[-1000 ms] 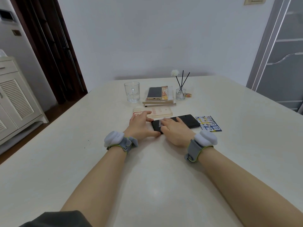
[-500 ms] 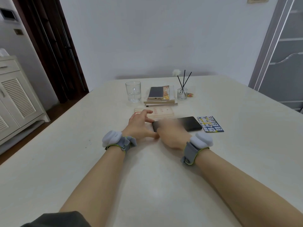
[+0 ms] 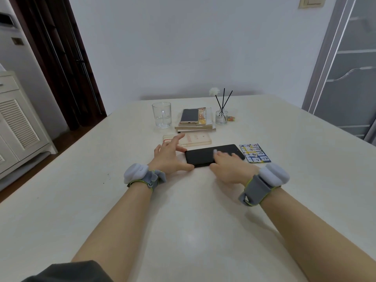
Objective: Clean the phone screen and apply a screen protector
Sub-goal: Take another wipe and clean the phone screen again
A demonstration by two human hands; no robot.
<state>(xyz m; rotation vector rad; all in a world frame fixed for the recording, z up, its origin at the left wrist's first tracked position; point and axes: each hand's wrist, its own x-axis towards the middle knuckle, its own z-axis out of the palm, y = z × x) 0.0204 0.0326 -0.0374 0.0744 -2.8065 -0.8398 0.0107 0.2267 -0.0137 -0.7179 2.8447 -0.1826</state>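
With the black phone [image 3: 200, 156] lying flat mid-frame on the tabletop [image 3: 183, 220], the spread left hand [image 3: 167, 157] should brace its left end while the right hand [image 3: 232, 166], fingers flat on a small pale wipe [image 3: 215, 152], strokes evenly end to end.

The tabletop [image 3: 284, 169] is plain cream with a soft sheen. The phone [image 3: 200, 156] is solid black, and the small wipe [image 3: 215, 152] on its screen is whitish. The card [image 3: 254, 152] is blue, with a grid of white panels and yellow bands. The second phone [image 3: 189, 116] has a grey screen and gold rim; the books [image 3: 195, 128] under it are beige. The glass [image 3: 161, 115] is clear. The diffuser [image 3: 221, 117] has 3 black reeds and a white tuft. Each wristband [image 3: 151, 178] is grey, edged lime green, with a white pod. The door [image 3: 61, 58] is dark brown, the louvred cabinet [image 3: 18, 127] white, the wall [image 3: 183, 47] pale grey-blue
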